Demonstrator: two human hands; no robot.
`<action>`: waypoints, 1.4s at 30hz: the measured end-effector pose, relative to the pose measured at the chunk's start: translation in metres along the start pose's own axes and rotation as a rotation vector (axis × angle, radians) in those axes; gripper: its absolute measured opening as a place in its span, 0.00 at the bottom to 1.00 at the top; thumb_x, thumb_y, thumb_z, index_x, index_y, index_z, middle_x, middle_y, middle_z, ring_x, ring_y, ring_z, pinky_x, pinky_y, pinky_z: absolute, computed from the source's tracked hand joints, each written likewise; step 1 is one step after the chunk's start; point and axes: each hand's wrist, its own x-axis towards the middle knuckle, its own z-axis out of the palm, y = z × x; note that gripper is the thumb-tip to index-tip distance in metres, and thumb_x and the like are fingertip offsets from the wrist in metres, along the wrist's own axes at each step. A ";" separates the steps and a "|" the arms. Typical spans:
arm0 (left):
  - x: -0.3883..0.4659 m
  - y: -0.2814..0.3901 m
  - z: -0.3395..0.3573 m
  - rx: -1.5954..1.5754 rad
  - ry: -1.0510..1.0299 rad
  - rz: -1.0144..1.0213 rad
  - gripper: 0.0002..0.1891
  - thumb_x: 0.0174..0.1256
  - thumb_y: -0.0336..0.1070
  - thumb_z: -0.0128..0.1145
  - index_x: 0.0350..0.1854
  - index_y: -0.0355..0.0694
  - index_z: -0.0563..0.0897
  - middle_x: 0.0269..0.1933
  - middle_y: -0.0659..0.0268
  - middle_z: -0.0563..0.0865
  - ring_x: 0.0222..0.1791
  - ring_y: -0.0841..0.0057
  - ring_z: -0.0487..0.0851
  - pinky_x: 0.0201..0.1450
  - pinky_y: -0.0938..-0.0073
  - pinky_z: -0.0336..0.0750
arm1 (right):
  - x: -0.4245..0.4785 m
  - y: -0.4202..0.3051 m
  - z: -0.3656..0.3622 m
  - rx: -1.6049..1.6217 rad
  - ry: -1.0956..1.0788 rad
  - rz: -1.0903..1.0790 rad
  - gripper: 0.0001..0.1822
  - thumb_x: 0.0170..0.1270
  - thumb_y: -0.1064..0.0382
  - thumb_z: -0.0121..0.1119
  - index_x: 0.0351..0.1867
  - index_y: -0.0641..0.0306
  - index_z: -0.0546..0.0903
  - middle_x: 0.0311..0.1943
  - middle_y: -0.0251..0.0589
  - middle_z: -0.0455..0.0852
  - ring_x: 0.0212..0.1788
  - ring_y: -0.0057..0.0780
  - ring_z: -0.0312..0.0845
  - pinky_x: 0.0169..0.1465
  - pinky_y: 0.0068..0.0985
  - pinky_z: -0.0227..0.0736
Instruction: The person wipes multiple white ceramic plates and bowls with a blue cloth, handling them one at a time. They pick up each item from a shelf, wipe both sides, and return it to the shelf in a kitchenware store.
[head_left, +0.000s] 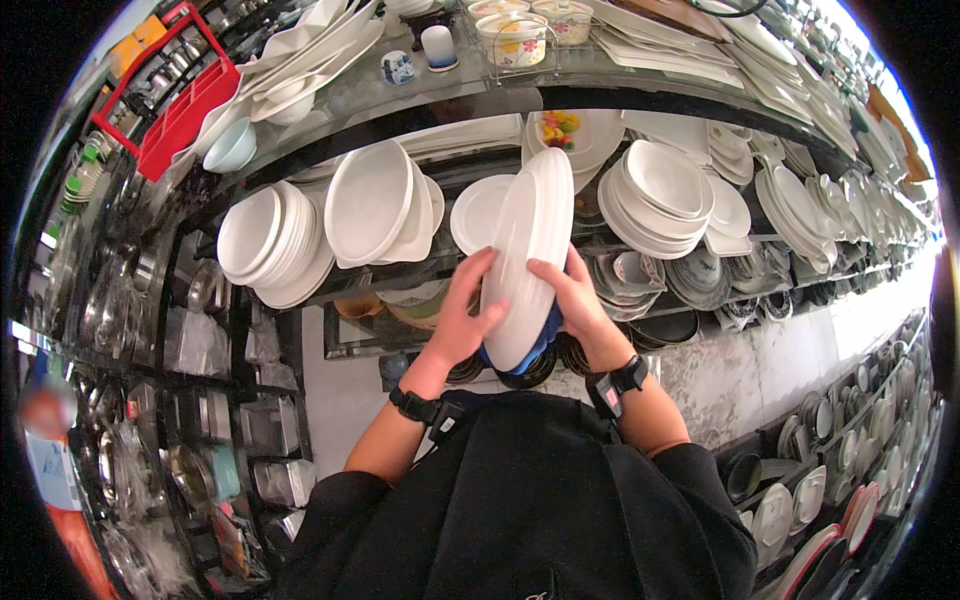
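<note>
A stack of white oval plates (529, 262) is held on edge between my two hands, in front of the shelf. On its left side, my left hand (469, 311) touches the plates with thumb and fingers spread. My right hand (574, 296) grips the stack from the right, its thumb on the near face. Something blue (544, 337) shows beneath the plates; what it is cannot be told. Behind the stack stands a round white plate (480, 210). White oval dishes (369, 202) lean to the left, and a pile of white bowls (664, 195) sits to the right.
A glass shelf (337, 112) above carries floral lidded pots (511, 41) in a wire rack and a red divided caddy (187, 112). Patterned bowls (626, 281) stand on a lower shelf. More racks of dishes line the lower right (772, 517). A person (52, 442) is at the far left edge.
</note>
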 end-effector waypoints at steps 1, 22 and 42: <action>-0.001 -0.007 -0.001 -0.216 0.070 -0.088 0.35 0.69 0.34 0.63 0.77 0.37 0.66 0.74 0.56 0.69 0.72 0.64 0.70 0.74 0.61 0.66 | -0.001 -0.005 -0.003 0.050 -0.029 0.029 0.32 0.67 0.67 0.67 0.71 0.68 0.69 0.58 0.45 0.83 0.58 0.33 0.81 0.61 0.32 0.78; -0.035 -0.018 -0.021 -1.033 -0.006 -0.378 0.43 0.73 0.57 0.61 0.79 0.33 0.61 0.73 0.50 0.74 0.71 0.60 0.77 0.73 0.57 0.73 | -0.007 -0.002 -0.056 -0.364 0.163 0.061 0.39 0.65 0.57 0.75 0.71 0.74 0.69 0.54 0.47 0.85 0.54 0.30 0.82 0.57 0.28 0.79; -0.032 -0.011 -0.004 -1.042 0.043 -0.497 0.33 0.84 0.58 0.41 0.77 0.36 0.65 0.71 0.54 0.78 0.68 0.62 0.80 0.72 0.58 0.75 | -0.025 -0.003 -0.011 -1.255 -0.049 -0.774 0.32 0.51 0.74 0.64 0.61 0.49 0.83 0.71 0.51 0.71 0.68 0.59 0.66 0.72 0.48 0.65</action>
